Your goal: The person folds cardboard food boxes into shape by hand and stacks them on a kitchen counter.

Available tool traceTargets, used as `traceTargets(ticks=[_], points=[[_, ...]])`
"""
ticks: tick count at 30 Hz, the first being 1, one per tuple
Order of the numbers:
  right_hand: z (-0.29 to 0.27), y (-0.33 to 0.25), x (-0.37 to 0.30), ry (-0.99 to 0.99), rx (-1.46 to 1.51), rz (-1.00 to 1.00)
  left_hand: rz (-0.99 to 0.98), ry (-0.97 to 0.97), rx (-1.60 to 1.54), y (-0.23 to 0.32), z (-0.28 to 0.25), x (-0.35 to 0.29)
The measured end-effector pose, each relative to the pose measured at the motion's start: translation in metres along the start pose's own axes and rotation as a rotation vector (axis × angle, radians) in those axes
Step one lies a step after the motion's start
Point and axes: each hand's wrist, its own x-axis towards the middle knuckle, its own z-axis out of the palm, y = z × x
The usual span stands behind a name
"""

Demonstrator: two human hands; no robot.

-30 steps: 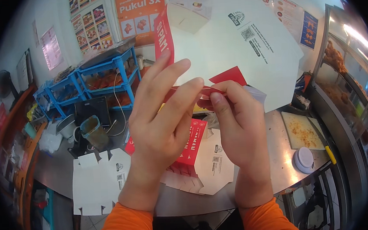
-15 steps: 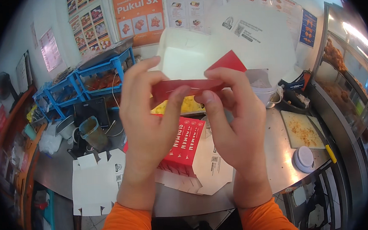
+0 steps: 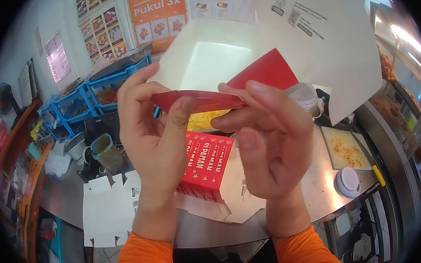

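A partly folded takeaway box (image 3: 223,58), red outside and white inside, is held up above the counter. My left hand (image 3: 152,120) grips its near left corner, thumb pressed on the red front wall and fingers around the side. At the near right corner is my right hand (image 3: 278,132), its fingers spread against the red side flap (image 3: 267,72) and its thumb apart from the box. The wide white lid (image 3: 321,43) stands open to the right. Below my hands, a block of folded red boxes (image 3: 205,165) rests on flat cartons (image 3: 248,192).
A flat white carton (image 3: 107,212) overhangs the counter's front edge at left. On the right are a cutting board (image 3: 344,147), a yellow-handled knife (image 3: 378,174) and a round white-lidded tub (image 3: 347,182). Blue racks (image 3: 106,89) stand at back left; yellow food (image 3: 207,120) shows behind the box.
The box has come nearer and its lid has swung right and lower. My right thumb has come away from the front wall and those fingers have spread. My left hand has shifted left, still gripping.
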Motion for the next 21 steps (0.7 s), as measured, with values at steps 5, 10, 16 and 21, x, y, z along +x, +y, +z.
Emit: traceTargets(ticks=[5, 10, 16, 21], points=[[0.001, -0.005, 0.000, 0.063, 0.034, 0.100, -0.160, -0.082, -0.109, -0.007, 0.001, 0.002], [0.006, -0.003, 0.001, 0.082, 0.016, 0.113, -0.262, -0.064, -0.193, -0.006, 0.003, 0.004], [0.007, 0.001, 0.000, 0.050, -0.047, 0.031, -0.364, -0.052, -0.276, -0.014, 0.002, 0.004], [0.000, -0.003, 0.003, 0.061, -0.164, -0.113, -0.359, -0.066, -0.280, -0.014, -0.001, 0.006]])
